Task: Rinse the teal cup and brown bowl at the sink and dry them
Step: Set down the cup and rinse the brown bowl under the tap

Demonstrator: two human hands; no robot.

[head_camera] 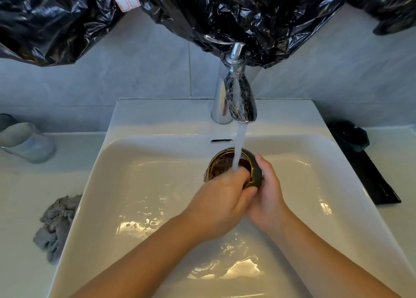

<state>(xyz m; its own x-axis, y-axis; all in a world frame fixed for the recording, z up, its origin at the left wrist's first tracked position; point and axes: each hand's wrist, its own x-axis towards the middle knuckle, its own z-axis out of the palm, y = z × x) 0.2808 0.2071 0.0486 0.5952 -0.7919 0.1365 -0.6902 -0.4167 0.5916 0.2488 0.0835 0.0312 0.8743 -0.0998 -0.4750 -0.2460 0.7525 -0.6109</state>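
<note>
A brown bowl [221, 164] with a dark green outside is tilted under the running water in the white sink [139, 185]. My right hand [266, 192] cups its outer wall from the right. The fingers of my left hand [221, 198] curl over the near rim into the bowl, and the stream from the chrome tap [239, 97] falls on them. The teal cup [350, 138] lies on its side on a black tray [373, 180] at the right of the sink.
A crumpled grey cloth [57, 223] lies on the white counter left of the basin. Further back on the left lies a clear glass [27, 141]. Black plastic sheeting [225, 12] hangs over the wall above the tap. Water pools in the basin.
</note>
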